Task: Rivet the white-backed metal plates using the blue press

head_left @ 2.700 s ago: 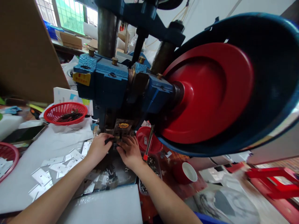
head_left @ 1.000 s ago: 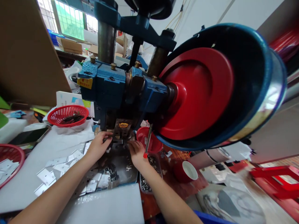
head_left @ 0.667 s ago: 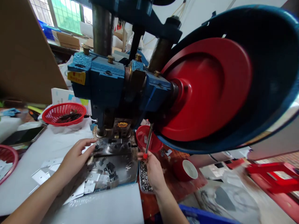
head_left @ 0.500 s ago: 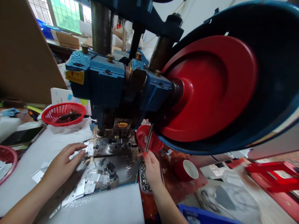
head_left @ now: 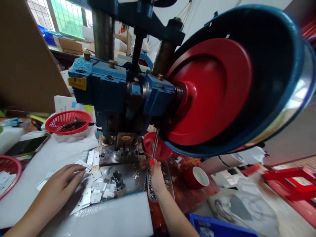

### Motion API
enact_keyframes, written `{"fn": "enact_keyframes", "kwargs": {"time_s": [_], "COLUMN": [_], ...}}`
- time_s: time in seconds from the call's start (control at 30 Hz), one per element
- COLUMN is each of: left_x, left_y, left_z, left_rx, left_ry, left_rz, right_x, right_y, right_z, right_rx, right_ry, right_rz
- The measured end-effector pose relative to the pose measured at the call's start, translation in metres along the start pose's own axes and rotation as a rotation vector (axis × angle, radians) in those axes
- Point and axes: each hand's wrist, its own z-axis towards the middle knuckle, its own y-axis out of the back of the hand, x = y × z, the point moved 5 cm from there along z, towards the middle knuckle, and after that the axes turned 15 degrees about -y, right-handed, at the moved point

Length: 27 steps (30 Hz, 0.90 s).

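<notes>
My left hand (head_left: 60, 184) is closed, thumb and forefinger pinching a thin, flat metal plate (head_left: 82, 162) left of the press. Two similar metal plates (head_left: 93, 158) lie beside the die (head_left: 119, 156), and more are scattered below on the steel bed. Right of the die, my right hand (head_left: 158, 177) is closed around the red lower end of a slim metal rod (head_left: 155, 144), which slants up toward the press's underside. Whether its upper end touches the machine I cannot tell. Under that hand stands a clear tray (head_left: 170, 187) of small shiny metal pieces.
The blue press (head_left: 106, 85) with its large red flywheel (head_left: 209, 92) fills the upper middle. Red baskets stand at left (head_left: 67, 130) and behind the rod (head_left: 163, 151). A red cup (head_left: 195, 179) is on the right, with a blue crate (head_left: 219, 227) at the lower edge.
My left hand has drawn back to the left from the die with a plate. The press's crank has turned and its ram sits lower. My right hand and rod have shifted slightly left.
</notes>
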Motion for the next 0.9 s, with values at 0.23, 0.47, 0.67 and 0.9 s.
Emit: {"fn": "enact_keyframes", "kwargs": {"time_s": [0.23,0.47,0.67,0.9], "left_x": [-0.016,-0.024,-0.026,-0.014], "left_y": [-0.018,-0.031,-0.03,-0.038], "left_z": [0.01,0.016,0.009,0.007], "left_rx": [0.178,0.249,0.209,0.225], "left_ry": [-0.086,-0.081,-0.105,-0.12], "left_rz": [0.152,0.181,0.192,0.193], "right_x": [0.022,0.032,0.019,0.007], "right_y": [-0.05,-0.067,-0.001,-0.017], "right_z": [0.032,0.063,0.035,-0.025], "right_rx": [-0.059,-0.132,-0.243,0.04], "right_ry": [0.12,0.046,0.041,0.136], "right_rz": [-0.418,-0.518,-0.355,-0.844]}}
